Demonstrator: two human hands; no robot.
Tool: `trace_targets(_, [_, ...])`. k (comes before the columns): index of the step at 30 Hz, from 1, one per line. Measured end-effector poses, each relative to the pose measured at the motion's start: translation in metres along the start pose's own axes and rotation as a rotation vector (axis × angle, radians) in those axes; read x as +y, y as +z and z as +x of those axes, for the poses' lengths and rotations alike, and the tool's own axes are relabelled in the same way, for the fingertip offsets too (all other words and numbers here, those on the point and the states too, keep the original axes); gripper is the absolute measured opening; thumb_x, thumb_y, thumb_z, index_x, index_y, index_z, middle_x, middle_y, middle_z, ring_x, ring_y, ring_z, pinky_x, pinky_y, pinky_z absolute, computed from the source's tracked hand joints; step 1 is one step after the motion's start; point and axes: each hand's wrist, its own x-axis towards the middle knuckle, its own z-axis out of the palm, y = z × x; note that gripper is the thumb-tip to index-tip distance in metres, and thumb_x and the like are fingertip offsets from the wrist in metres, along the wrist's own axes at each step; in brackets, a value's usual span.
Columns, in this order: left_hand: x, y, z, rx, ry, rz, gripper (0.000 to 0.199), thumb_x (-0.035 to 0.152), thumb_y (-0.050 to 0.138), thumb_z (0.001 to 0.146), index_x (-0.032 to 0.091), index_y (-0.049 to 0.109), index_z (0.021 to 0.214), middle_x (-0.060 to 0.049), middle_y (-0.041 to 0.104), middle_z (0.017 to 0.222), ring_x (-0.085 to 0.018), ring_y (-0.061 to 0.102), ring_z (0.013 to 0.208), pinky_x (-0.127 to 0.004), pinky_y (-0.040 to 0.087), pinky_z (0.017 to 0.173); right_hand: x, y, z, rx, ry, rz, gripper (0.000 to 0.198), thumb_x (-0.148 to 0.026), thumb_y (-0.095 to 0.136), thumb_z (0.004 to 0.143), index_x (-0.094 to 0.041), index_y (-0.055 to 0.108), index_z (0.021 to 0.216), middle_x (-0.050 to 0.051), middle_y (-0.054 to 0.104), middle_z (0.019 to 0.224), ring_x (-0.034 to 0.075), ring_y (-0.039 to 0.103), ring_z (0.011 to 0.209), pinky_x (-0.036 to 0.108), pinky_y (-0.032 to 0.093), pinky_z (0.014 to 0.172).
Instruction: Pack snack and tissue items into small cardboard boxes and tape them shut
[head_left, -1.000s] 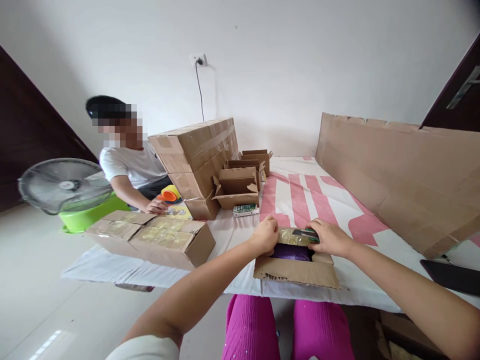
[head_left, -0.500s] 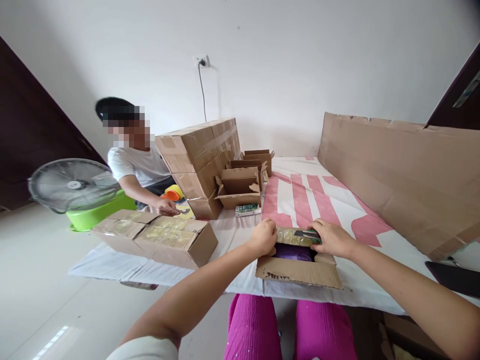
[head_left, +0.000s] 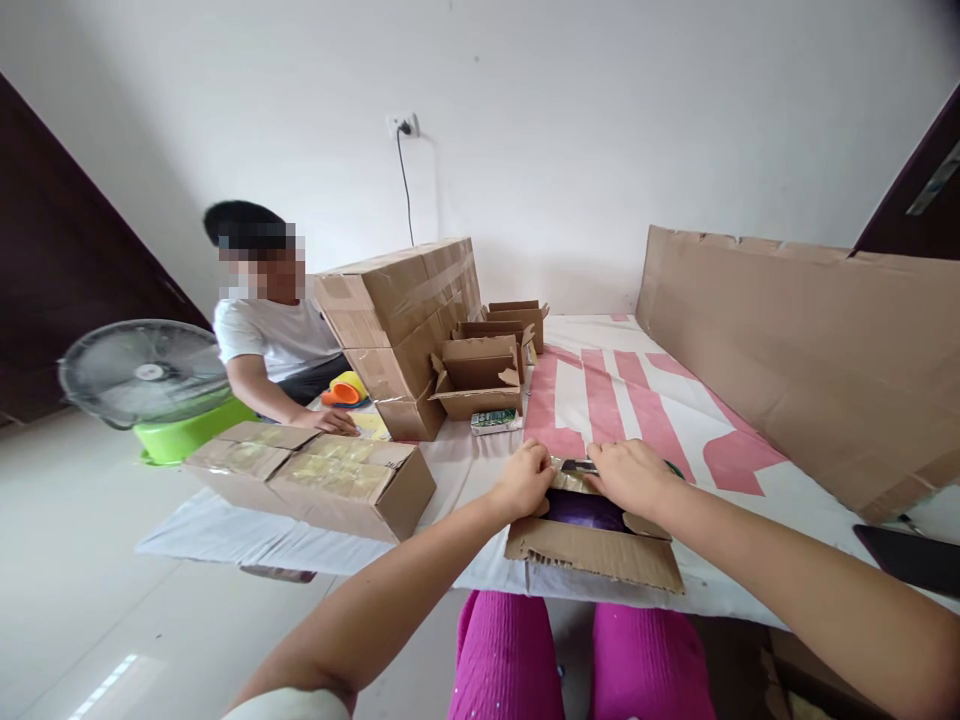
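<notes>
Brown corrugated cardboard makes up the open carton [head_left: 600, 560], which sits at lower centre right of the frame, near the front edge of the white cloth [head_left: 724, 565]. Inside shows a purple, faintly shiny bundle [head_left: 585, 510]. The left hand [head_left: 525, 478] curls its fingers at the carton's left rear corner; whether they pinch the board, I cannot tell. The right hand [head_left: 634, 475] grips a box cutter [head_left: 576, 466], its dark tip pointing left along the taped back flap [head_left: 568, 480] towards the left fingers.

The walls look stiff enough to brace against, while the front flap, ragged along its edge, probably bends easily. The purple wrapping seems soft and perhaps slippery; its weight cannot be judged. The lower side walls look like the firmest hold, well away from the blade. A small green-printed box [head_left: 495, 421] lies near frame centre.
</notes>
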Motion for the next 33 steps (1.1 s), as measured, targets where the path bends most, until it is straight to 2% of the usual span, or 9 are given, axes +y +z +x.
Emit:
trace_targets(8, [-0.006,0.004,0.006,0.111,-0.093,-0.103,0.022,0.009,0.048,0.08,0.02,0.041,0.062,0.0,0.053,0.074,-0.015,0.053,0.075,-0.03,0.046,0.075,-0.002,0.015,-0.028,-0.058,-0.14,0.003,0.026,-0.043,0.055,0.088,-0.02,0.064,0.095,0.013,0.073,0.092,0.03,0.069,0.087,0.035,0.047,0.073])
trace_targets(12, [-0.007,0.004,0.006,0.129,-0.091,-0.226,0.019,0.014,0.049,0.082,0.021,0.041,0.067,0.003,0.052,0.067,-0.014,0.055,0.069,-0.027,0.047,0.068,0.023,0.007,-0.029,0.01,0.085,0.112,0.031,-0.049,0.044,0.092,-0.022,0.058,0.096,0.01,0.072,0.087,0.029,0.069,0.081,0.035,0.045,0.066])
trace_targets(17, [0.005,-0.008,0.0,0.089,-0.079,-0.554,0.019,0.034,0.05,0.088,0.022,0.039,0.078,0.007,0.049,0.057,-0.01,0.052,0.051,-0.021,0.043,0.051,0.046,-0.002,-0.018,0.157,0.242,0.7,0.039,-0.057,0.065,0.072,-0.024,0.054,0.089,0.003,0.066,0.079,0.022,0.063,0.072,0.031,0.047,0.062])
trace_targets(20, [0.023,-0.015,-0.004,0.016,-0.046,-0.819,0.033,0.045,0.064,0.078,0.021,0.042,0.078,0.008,0.048,0.055,-0.008,0.051,0.047,-0.018,0.037,0.046,0.033,-0.007,-0.017,0.236,0.151,1.078,0.044,-0.049,0.068,0.069,-0.022,0.057,0.102,0.002,0.065,0.086,0.017,0.06,0.072,0.028,0.05,0.065])
trace_targets(23, [0.047,-0.014,-0.019,-0.062,0.002,-0.872,0.037,0.048,0.068,0.077,0.02,0.045,0.08,0.007,0.051,0.057,-0.008,0.051,0.047,-0.017,0.036,0.046,0.013,-0.017,-0.029,0.219,0.033,1.187,0.026,-0.037,0.064,0.072,-0.02,0.06,0.091,-0.001,0.062,0.074,0.013,0.056,0.064,0.025,0.048,0.061])
trace_targets(26, [0.062,-0.002,-0.051,-0.01,0.211,-0.773,0.03,0.04,0.07,0.08,0.019,0.048,0.083,0.002,0.057,0.069,-0.01,0.055,0.057,-0.02,0.042,0.052,0.009,-0.02,-0.063,0.285,-0.139,1.073,0.003,-0.021,0.059,0.076,-0.02,0.057,0.073,-0.002,0.059,0.067,0.012,0.056,0.064,0.024,0.046,0.061])
trace_targets(29, [0.056,0.018,-0.092,0.082,0.735,-0.501,0.012,0.026,0.061,0.088,0.02,0.052,0.089,-0.004,0.064,0.08,-0.014,0.061,0.07,-0.025,0.047,0.061,0.035,0.008,-0.125,0.421,-0.259,0.869,0.01,-0.012,0.058,0.076,-0.022,0.056,0.075,-0.001,0.061,0.072,0.013,0.059,0.067,0.023,0.047,0.063])
trace_targets(31, [0.041,0.034,-0.116,0.062,1.014,-0.367,0.007,0.022,0.046,0.096,0.02,0.052,0.094,-0.004,0.068,0.08,-0.014,0.062,0.066,-0.026,0.046,0.059,0.061,0.053,-0.176,0.497,-0.046,0.733,0.011,-0.013,0.056,0.079,-0.024,0.057,0.077,0.0,0.063,0.072,0.015,0.062,0.068,0.024,0.05,0.063])
trace_targets(33, [0.022,0.051,-0.133,0.038,1.049,-0.327,0.018,0.02,0.034,0.1,0.019,0.052,0.096,-0.004,0.069,0.077,-0.013,0.059,0.058,-0.026,0.043,0.055,0.081,0.114,-0.226,0.543,0.252,0.563,0.004,-0.022,0.06,0.078,-0.026,0.062,0.079,0.002,0.068,0.077,0.019,0.067,0.069,0.028,0.053,0.063])
